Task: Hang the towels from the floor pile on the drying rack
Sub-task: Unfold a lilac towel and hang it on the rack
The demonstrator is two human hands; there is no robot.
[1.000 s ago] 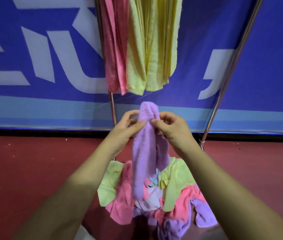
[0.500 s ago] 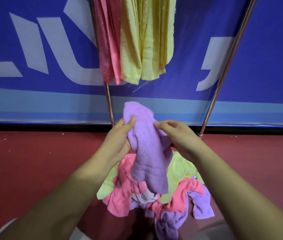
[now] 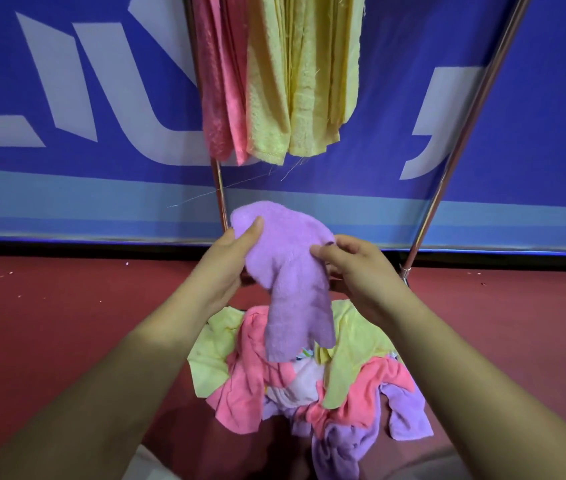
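Observation:
I hold a purple towel (image 3: 288, 271) in front of me, above the floor pile (image 3: 309, 379) of yellow, pink and purple towels. My left hand (image 3: 226, 265) grips its upper left part, thumb pressed on the cloth. My right hand (image 3: 354, 271) pinches its right edge. The towel's lower end hangs down over the pile. Above, the drying rack (image 3: 475, 109) carries pink towels (image 3: 221, 81) and yellow towels (image 3: 302, 74) hanging side by side; its top bar is out of frame.
The rack's two metal legs slant down to the red floor (image 3: 67, 323), one leg (image 3: 221, 195) just behind the held towel. A blue banner with white lettering (image 3: 67, 98) stands behind the rack.
The purple towel has been spread from a narrow bunched strip into a wider piece. My hands have moved apart along its top, and the view has tilted slightly down.

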